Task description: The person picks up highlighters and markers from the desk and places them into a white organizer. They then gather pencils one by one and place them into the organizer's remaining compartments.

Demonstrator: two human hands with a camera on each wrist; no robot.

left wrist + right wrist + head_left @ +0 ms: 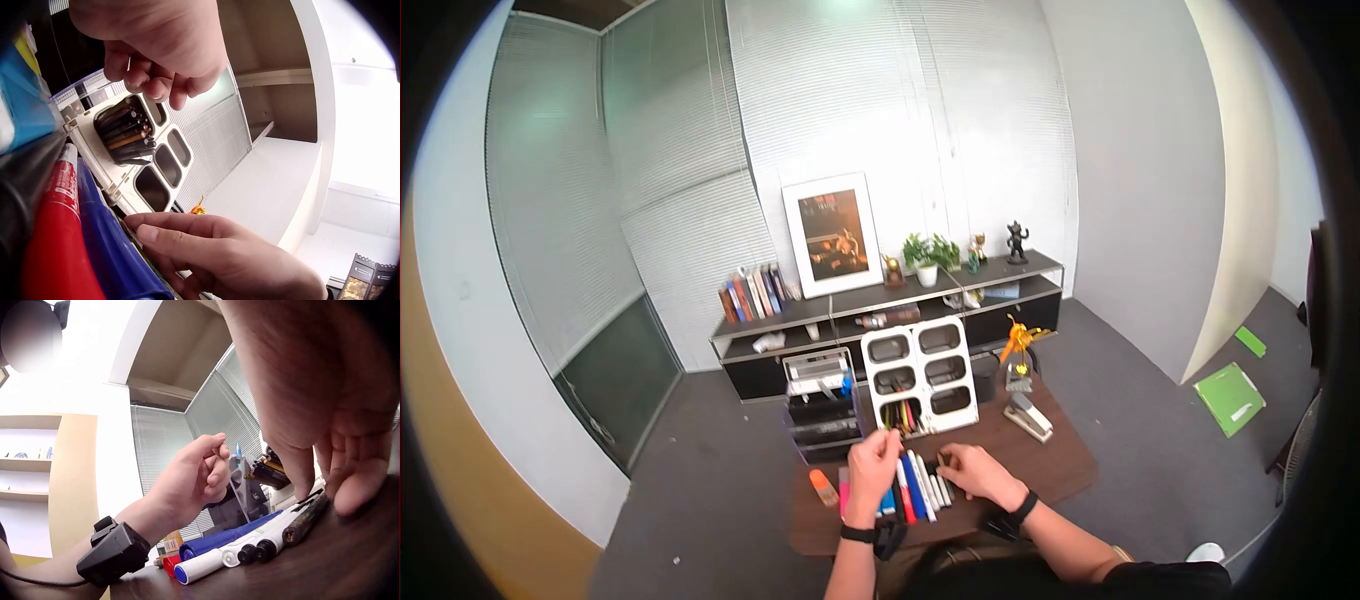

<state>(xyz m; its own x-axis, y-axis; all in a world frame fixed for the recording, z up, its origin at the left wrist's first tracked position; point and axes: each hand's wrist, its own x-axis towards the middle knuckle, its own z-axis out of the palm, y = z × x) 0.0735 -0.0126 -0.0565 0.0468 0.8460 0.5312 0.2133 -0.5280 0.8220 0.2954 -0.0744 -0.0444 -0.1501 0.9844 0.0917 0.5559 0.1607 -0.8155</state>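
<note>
My left hand [872, 480] is raised over the left part of a row of markers, fingers loosely curled around nothing visible; the right wrist view shows this hand [192, 476] with thumb and forefinger close together. At the row's right end, my right hand [984, 476] has its thumb and fingers around the far part of a dark patterned pen [305, 524], which lies low against the table. Beside that pen are white markers with black ends, a blue marker [115, 240] and a red marker [61, 231]. A white organizer [917, 385] leans behind, dark pens [128, 132] in one lower compartment.
An orange-capped glue bottle [824, 488] stands at the left of the brown table [1050, 468]. A dark file holder [825, 420] is left of the organizer. A stapler [1028, 417] and an orange-topped trophy [1019, 360] are at the right.
</note>
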